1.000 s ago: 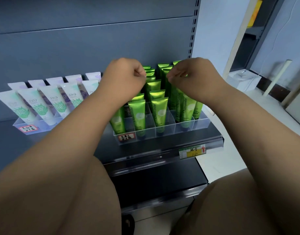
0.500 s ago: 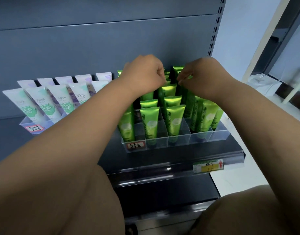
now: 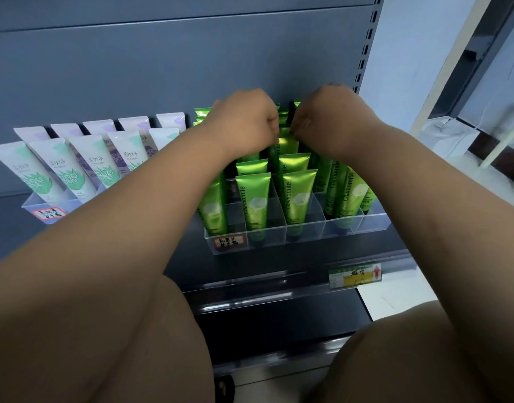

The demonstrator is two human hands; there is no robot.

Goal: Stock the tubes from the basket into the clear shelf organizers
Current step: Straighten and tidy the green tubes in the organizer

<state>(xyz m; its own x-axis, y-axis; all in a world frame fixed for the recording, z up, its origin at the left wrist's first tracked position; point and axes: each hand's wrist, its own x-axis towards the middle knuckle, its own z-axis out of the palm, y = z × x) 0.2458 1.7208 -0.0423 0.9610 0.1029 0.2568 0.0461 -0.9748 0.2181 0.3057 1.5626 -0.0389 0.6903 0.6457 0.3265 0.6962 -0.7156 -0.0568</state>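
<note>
Several green Chamomile tubes [image 3: 252, 199] stand upright in the divided clear organizer [image 3: 308, 235] on the grey shelf. My left hand [image 3: 244, 123] and my right hand [image 3: 331, 120] are side by side over the rear rows, knuckles almost touching and fingers curled downward. Both pinch the crimped top of one green tube [image 3: 285, 141] that shows between them. The fingertips themselves are hidden behind the backs of my hands. The basket is out of view.
To the left, a second clear organizer [image 3: 43, 206] holds white tubes [image 3: 34, 175] with green and purple prints. A price tag [image 3: 355, 275] sits on the shelf's front rail, with a dark lower shelf [image 3: 279, 324] beneath. My knees fill the bottom corners.
Both hands stay together at the back rows and have sunk slightly onto the tube tops. My view has swung, so the shelf now sits further right in frame.
</note>
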